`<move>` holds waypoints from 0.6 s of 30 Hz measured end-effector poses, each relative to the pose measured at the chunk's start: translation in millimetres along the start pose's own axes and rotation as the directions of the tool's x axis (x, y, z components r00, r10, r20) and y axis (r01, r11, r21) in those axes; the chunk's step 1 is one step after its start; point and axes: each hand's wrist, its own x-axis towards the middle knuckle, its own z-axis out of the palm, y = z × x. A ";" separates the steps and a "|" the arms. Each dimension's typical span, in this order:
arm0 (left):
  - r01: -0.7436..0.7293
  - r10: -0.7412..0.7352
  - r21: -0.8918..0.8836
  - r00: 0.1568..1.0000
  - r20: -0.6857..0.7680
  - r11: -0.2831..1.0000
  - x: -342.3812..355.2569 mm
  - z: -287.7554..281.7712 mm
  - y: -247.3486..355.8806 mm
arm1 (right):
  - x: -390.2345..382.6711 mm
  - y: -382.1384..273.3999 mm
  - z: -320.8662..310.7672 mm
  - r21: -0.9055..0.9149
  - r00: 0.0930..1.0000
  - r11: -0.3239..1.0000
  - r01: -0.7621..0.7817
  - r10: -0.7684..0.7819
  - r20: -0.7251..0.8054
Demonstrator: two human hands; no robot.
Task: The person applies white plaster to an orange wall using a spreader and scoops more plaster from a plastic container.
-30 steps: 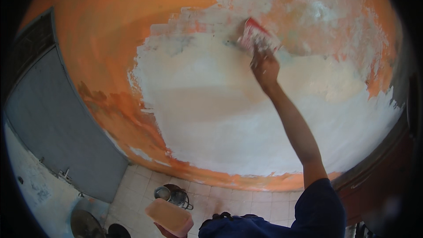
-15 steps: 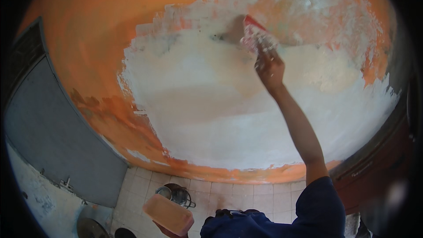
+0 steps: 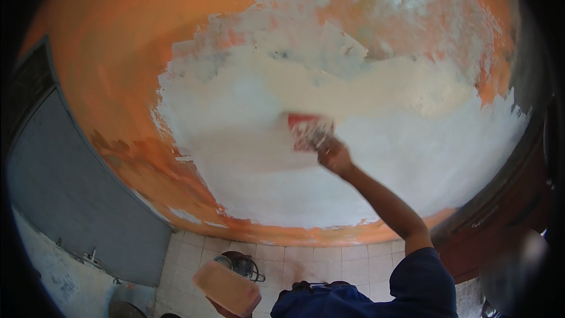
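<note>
My right hand grips a red putty spreader smeared with white filler. The spreader is against or very close to the middle of the wall, slightly blurred by motion. White and cream filler covers a broad patch of the orange wall. A ridge-edged smear of filler shows higher up. Low on the left, my left hand is mostly hidden under a pale orange, rectangular block-like slab, which it holds up from below.
On the tiled floor by the wall's foot stands a dark bucket with a handle. A grey door is at the left. Along the right side is a dark red surface.
My right hand has swept the spreader down and to the left, away from the upper wall. A filler smear is left where it was. My left hand stays nearly still.
</note>
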 end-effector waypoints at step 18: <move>0.009 -0.009 0.024 1.000 -0.020 1.000 -5.6 19.3 -12.2 | -48.8 -10.1 0.9 0.161 0.981 0.969 -0.185 0.171 0.095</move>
